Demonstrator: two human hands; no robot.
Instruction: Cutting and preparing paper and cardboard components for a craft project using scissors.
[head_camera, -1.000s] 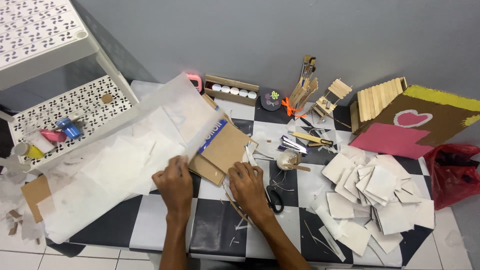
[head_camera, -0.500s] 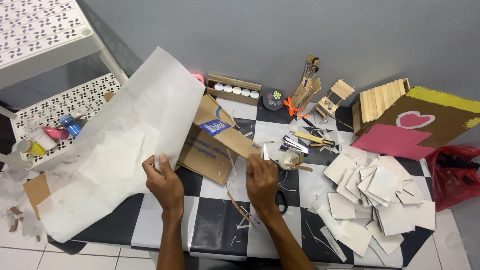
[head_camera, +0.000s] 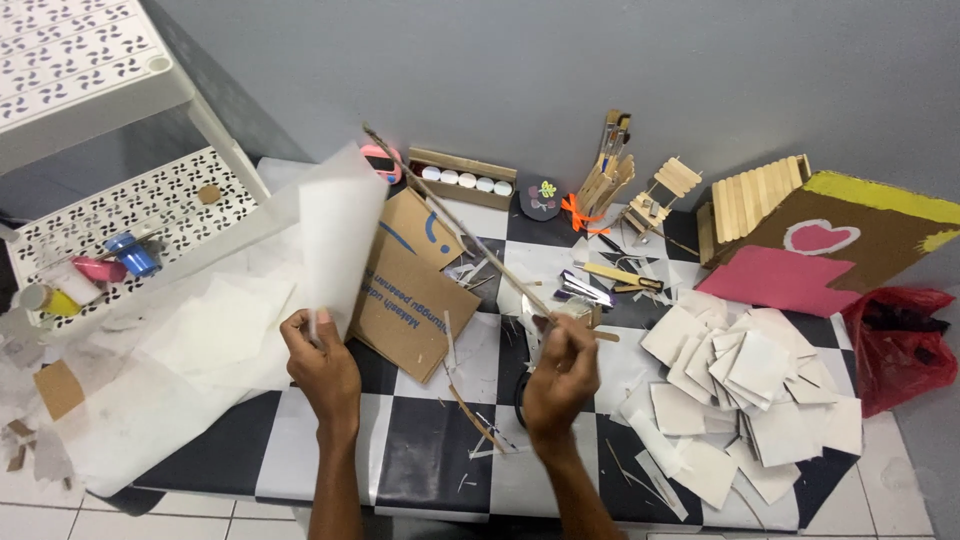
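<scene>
My left grip (head_camera: 322, 362) is closed on the lower edge of a big white paper sheet (head_camera: 335, 235), lifted off the counter (head_camera: 420, 455); my right grip (head_camera: 562, 372) pinches the near end of a long thin stick (head_camera: 455, 232) that slants up and away to its left; flat cardboard (head_camera: 412, 295) lies between the two grips; scissors (head_camera: 522, 395) just beside the right one; white squares (head_camera: 745, 385) crowd its right; bare checkered counter lies nearer me.

Black-and-white checked table (head_camera: 420, 440), white paper sheet (head_camera: 335, 230), brown cardboard (head_camera: 410, 300), pink heart board (head_camera: 800, 275), red bag (head_camera: 900, 335)
</scene>
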